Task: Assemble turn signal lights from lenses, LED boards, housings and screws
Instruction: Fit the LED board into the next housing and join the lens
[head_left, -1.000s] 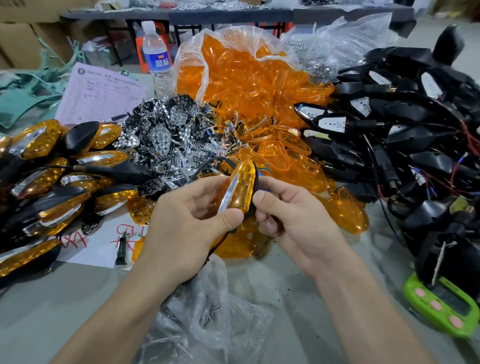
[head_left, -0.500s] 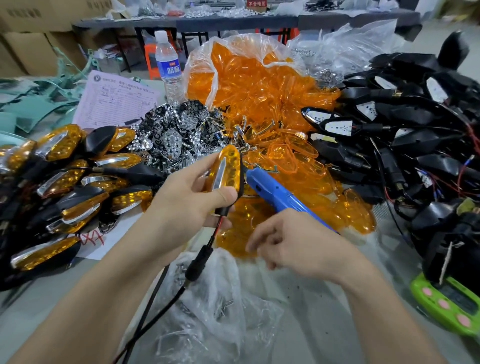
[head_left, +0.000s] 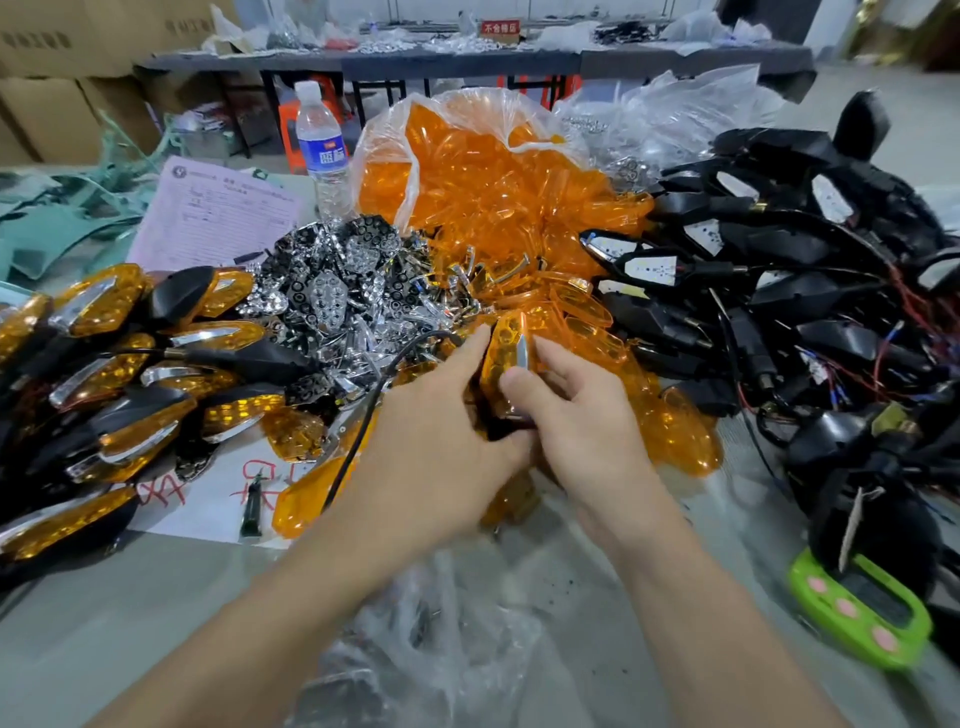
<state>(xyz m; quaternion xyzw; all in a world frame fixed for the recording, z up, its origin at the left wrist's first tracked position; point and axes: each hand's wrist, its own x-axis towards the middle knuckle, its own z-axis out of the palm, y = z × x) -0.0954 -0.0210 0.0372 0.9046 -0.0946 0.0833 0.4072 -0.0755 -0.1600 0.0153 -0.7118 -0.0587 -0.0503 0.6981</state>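
Note:
I hold one turn signal light (head_left: 505, 349) upright in both hands at the middle of the table; it has an amber lens with a chrome strip. My left hand (head_left: 441, 431) grips its black housing from the left. My right hand (head_left: 576, 415) pinches the lens, thumb in front and fingers behind. Its black wire (head_left: 387, 371) arcs away to the left. Loose amber lenses (head_left: 493, 182) spill from a clear bag behind. Chrome reflectors (head_left: 332, 291) are heaped left of them. Black housings with LED boards (head_left: 779, 291) and wires are piled on the right.
Finished amber lights (head_left: 104, 364) are stacked on the left over a sheet of paper. A crumpled clear bag (head_left: 415, 649) lies close in front. A green timer (head_left: 862, 613) sits at the right front. A water bottle (head_left: 322, 150) and a printed form (head_left: 218, 218) stand behind.
Half a second ago my right hand was down by a blue screwdriver while the left held the light alone. Now the right hand is back on the light, and the screwdriver is out of sight.

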